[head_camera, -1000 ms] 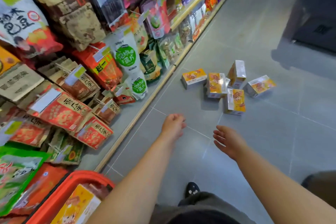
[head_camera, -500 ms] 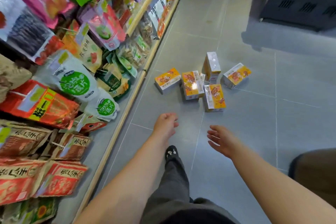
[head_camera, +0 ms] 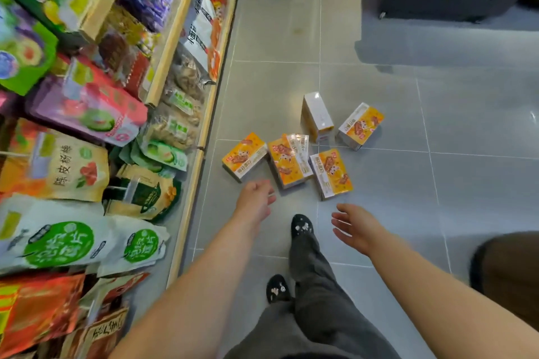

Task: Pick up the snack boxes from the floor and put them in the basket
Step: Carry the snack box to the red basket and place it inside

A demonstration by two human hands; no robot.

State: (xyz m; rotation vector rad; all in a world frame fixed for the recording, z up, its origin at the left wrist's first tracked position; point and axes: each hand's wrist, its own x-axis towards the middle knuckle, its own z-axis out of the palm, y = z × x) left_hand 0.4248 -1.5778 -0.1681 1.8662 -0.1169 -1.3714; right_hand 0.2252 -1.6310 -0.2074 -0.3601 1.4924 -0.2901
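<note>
Grey floor (head_camera: 379, 198) tiles run beside shelves (head_camera: 186, 38) full of snack bags (head_camera: 58, 242). I see the snack boxes (head_camera: 288, 163) lying scattered on the floor, near the shelf edge. My left hand (head_camera: 256, 198) hovers just beside the nearest box, fingers loosely curled, holding nothing. My right hand (head_camera: 357, 229) is near, fingers released.

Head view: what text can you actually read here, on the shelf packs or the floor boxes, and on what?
"陈皮", then two characters I cannot read surely: orange and brown paper pouch on the wooden-edged shelf.
White plastic pouches with green round labels: characters too blurred to read.
Orange and white cardboard snack boxes on the grey tiled floor: print too blurred.
White bag with dark characters, farther along: too blurred.
</note>
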